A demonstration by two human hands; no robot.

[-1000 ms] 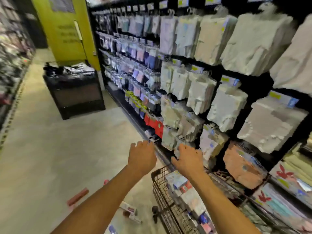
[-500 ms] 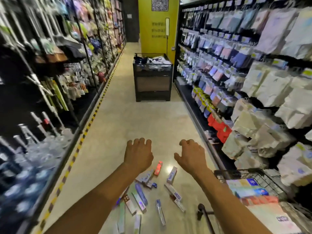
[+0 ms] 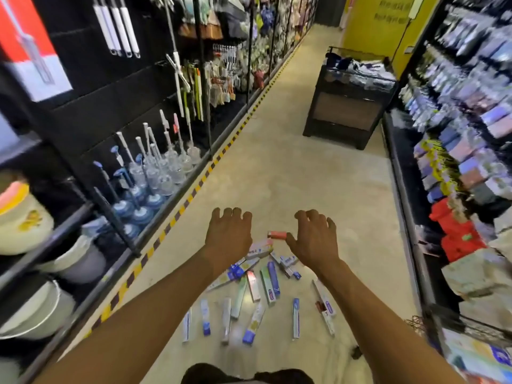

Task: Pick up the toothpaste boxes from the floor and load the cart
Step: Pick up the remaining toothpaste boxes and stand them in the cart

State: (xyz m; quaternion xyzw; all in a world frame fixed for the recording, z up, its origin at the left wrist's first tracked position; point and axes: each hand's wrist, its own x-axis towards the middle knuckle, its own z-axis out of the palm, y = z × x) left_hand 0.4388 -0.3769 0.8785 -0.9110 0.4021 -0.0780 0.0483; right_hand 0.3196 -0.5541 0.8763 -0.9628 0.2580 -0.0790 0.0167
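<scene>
The aisle floor (image 3: 291,176) runs from 6 o'clock up to 12. It lies between dark shelving (image 3: 116,106) on the 9 o'clock side and racks of hanging packets (image 3: 465,134) on the 3 o'clock side, which are too blurred for me to read.

At 1 o'clock a black display bin (image 3: 346,112) stands on the floor with folded goods (image 3: 360,70) heaped in its top. At 4 o'clock I can make out a strip of wire frame, probably the cart (image 3: 468,332). It is cut off by the picture edge, with pale and blue cartons (image 3: 482,358) lying in it.

At 8 o'clock, pale tubs (image 3: 25,217) sit on the lower shelves, and their insides are hidden from me.

The toothpaste boxes (image 3: 260,295) lie scattered flat on the floor around 6 o'clock, some of them crossing one another and several hidden under my forearms.

My left hand (image 3: 228,236) and right hand (image 3: 314,242) hang above the heap. Each grip is slack, with fingers apart and loosely bent and nothing held. A small red box (image 3: 277,234) lies between them on the floor.
</scene>
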